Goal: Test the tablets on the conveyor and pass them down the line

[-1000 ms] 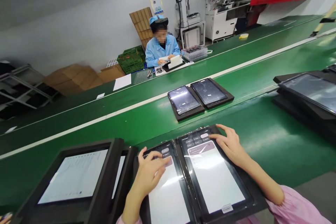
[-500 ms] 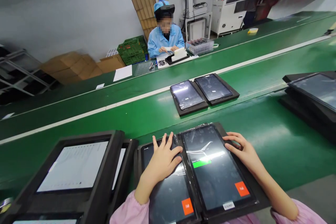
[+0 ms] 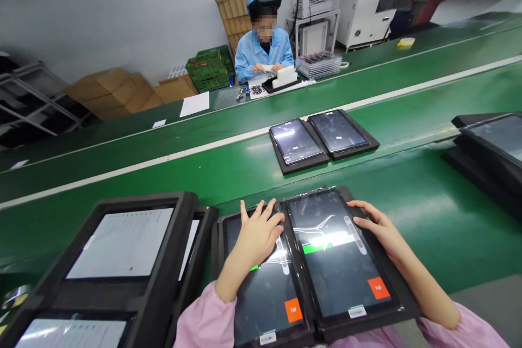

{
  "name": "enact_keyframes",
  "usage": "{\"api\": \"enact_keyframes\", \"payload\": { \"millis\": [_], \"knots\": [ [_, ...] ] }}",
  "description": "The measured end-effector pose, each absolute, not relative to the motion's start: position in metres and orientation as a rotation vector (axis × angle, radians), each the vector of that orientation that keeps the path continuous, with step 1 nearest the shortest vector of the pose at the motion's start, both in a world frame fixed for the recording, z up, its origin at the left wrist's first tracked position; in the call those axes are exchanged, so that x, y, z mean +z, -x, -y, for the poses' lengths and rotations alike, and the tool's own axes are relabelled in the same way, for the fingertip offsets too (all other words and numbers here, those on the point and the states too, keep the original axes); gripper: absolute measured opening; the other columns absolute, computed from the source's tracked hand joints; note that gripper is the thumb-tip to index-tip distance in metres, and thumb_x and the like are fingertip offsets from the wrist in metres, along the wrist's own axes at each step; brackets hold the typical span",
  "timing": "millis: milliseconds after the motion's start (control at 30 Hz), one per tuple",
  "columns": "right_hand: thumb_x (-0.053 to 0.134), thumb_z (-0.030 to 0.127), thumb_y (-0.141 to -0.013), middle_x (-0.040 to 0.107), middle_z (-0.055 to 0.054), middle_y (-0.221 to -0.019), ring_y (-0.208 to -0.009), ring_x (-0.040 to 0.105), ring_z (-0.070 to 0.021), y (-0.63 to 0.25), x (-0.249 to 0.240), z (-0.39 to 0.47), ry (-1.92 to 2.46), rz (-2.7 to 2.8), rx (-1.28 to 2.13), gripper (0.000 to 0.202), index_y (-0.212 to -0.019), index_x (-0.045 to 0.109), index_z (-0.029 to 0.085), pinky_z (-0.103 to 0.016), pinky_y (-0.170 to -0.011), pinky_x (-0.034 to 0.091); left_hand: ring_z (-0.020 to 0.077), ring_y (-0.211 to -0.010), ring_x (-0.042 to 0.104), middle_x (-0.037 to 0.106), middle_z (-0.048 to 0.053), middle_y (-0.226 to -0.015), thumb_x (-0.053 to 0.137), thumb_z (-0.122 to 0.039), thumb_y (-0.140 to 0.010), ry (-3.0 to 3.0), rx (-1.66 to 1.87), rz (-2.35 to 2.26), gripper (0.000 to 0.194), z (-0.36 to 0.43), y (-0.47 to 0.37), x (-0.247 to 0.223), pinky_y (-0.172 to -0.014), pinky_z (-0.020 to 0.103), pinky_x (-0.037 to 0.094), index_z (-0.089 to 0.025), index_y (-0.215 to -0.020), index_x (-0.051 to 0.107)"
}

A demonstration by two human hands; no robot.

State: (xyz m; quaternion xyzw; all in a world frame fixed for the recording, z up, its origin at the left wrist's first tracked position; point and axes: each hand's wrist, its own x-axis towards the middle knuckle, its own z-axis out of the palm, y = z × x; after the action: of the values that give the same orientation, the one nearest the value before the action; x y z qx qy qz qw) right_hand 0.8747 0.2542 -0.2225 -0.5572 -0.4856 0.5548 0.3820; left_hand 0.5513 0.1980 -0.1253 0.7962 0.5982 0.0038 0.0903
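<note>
Two tablets with dark lit screens lie side by side in a black foam tray in front of me. My left hand (image 3: pixel 255 239) rests over the upper part of the left tablet (image 3: pixel 265 299), fingers spread, thumb and forefinger by its right edge. My right hand (image 3: pixel 379 228) grips the upper right edge of the right tablet (image 3: pixel 334 272) with thumb and fingers; some fingertips are hidden. Both screens show an orange "Fail" square, a green bar and a pale upright slider. My left hand partly covers the left screen.
At left, a stacked black foam tray (image 3: pixel 159 261) holds tablets with white screens. Two more tablets in foam (image 3: pixel 299 166) lie ahead on the green bench (image 3: pixel 163 179). Another tablet stack (image 3: pixel 489 160) stands at right. Across the bench sits a co-worker in blue (image 3: pixel 265 54).
A pale upright slider has appeared on both tablet screens, and green shows below my left hand. My hands keep nearly the same places; the view has shifted slightly.
</note>
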Motion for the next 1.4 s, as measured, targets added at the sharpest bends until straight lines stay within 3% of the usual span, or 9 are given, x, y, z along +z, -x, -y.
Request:
{"api": "enact_keyframes", "payload": {
  "millis": [100, 233, 433, 733, 900, 1100, 1200, 1267, 1400],
  "knots": [
    [0.073, 0.059, -0.068, 0.066, -0.007, -0.120, -0.112, 0.056, -0.0319, -0.877, -0.227, -0.257, 1.410, 1.342, 1.329, 0.053, -0.109, 0.073, 0.025, -0.041, -0.098, 0.045, 0.0377, -0.143, 0.044, 0.048, 0.011, -0.155, 0.036, -0.027, -0.107, -2.347, -0.012, -1.767, 0.035, -0.199, -0.551, -0.125, -0.112, 0.085, 0.012, -0.030, -0.128, 0.063],
    [0.064, 0.060, -0.080, 0.060, -0.011, -0.125, -0.117, 0.055, -0.0324, -0.875, -0.228, -0.248, 1.387, 1.489, 1.106, 0.049, -0.115, 0.073, 0.026, -0.044, -0.095, 0.049, 0.0392, -0.150, 0.032, 0.036, 0.014, -0.162, 0.042, -0.032, -0.105, -2.281, -0.025, -1.746, 0.038, -0.194, -0.540, -0.125, -0.111, 0.086, 0.006, -0.030, -0.141, 0.053],
    [0.052, 0.033, -0.098, 0.053, -0.011, -0.133, -0.122, 0.049, -0.0336, -0.868, -0.209, -0.224, 1.129, 1.919, 0.336, 0.026, -0.102, 0.077, 0.028, -0.054, -0.104, 0.041, 0.0394, -0.155, 0.016, 0.020, 0.015, -0.168, 0.055, -0.028, -0.095, -2.128, -0.049, -1.801, 0.075, -0.171, -0.513, -0.123, -0.108, 0.086, -0.005, -0.029, -0.161, 0.020],
    [0.051, 0.048, -0.098, 0.057, -0.007, -0.137, -0.123, 0.047, -0.0355, -0.876, -0.213, -0.223, 0.914, 2.198, 0.398, 0.035, -0.094, 0.082, 0.033, -0.058, -0.104, 0.038, 0.0474, -0.154, -0.003, -0.006, 0.016, -0.169, 0.072, -0.037, -0.088, -2.205, -0.153, -1.745, 0.101, -0.161, -0.518, -0.128, -0.107, 0.087, -0.001, -0.037, -0.162, 0.004],
    [0.045, 0.053, -0.100, 0.059, -0.008, -0.133, -0.121, 0.049, -0.0359, -0.878, -0.212, -0.221, 0.967, 2.112, 0.442, 0.042, -0.097, 0.082, 0.033, -0.059, -0.104, 0.039, 0.0426, -0.155, 0.003, -0.002, 0.018, -0.169, 0.057, -0.037, -0.099, -2.183, -0.063, -1.742, 0.087, -0.161, -0.513, -0.131, -0.108, 0.085, -0.001, -0.037, -0.162, -0.002],
    [0.039, 0.058, -0.103, 0.059, -0.010, -0.129, -0.118, 0.052, -0.0358, -0.883, -0.209, -0.223, 0.961, 2.036, 0.476, 0.050, -0.099, 0.081, 0.031, -0.058, -0.103, 0.040, 0.0418, -0.156, 0.003, -0.001, 0.019, -0.169, 0.065, -0.039, -0.093, -2.174, -0.067, -1.772, 0.096, -0.159, -0.513, -0.131, -0.108, 0.084, -0.006, -0.035, -0.163, 0.000],
    [0.036, 0.061, -0.104, 0.059, -0.010, -0.130, -0.122, 0.051, -0.0363, -0.886, -0.206, -0.220, 0.975, 2.113, 0.514, 0.053, -0.105, 0.081, 0.031, -0.058, -0.105, 0.039, 0.0393, -0.156, 0.008, 0.004, 0.015, -0.170, 0.046, -0.042, -0.103, -2.052, 0.124, -1.886, 0.077, -0.149, -0.497, -0.138, -0.111, 0.083, -0.003, -0.035, -0.162, -0.003],
    [0.039, 0.059, -0.104, 0.058, -0.009, -0.135, -0.125, 0.049, -0.0360, -0.882, -0.201, -0.212, 0.914, 2.238, 0.534, 0.047, -0.113, 0.078, 0.034, -0.057, -0.106, 0.038, 0.0352, -0.156, 0.014, 0.013, 0.013, -0.170, 0.030, -0.032, -0.106, -1.926, 0.281, -2.034, 0.065, -0.138, -0.479, -0.148, -0.116, 0.079, 0.002, -0.036, -0.163, -0.002],
    [0.053, 0.067, -0.099, 0.046, -0.006, -0.153, -0.134, 0.042, -0.0394, -0.858, -0.184, -0.189, 0.709, 2.560, 0.554, 0.046, -0.137, 0.064, 0.044, -0.064, -0.111, 0.030, 0.0266, -0.152, 0.031, 0.030, 0.012, -0.166, 0.024, -0.013, -0.099, -1.812, 0.426, -2.112, 0.072, -0.117, -0.451, -0.170, -0.123, 0.062, 0.019, -0.034, -0.163, -0.005]
  ]
}}
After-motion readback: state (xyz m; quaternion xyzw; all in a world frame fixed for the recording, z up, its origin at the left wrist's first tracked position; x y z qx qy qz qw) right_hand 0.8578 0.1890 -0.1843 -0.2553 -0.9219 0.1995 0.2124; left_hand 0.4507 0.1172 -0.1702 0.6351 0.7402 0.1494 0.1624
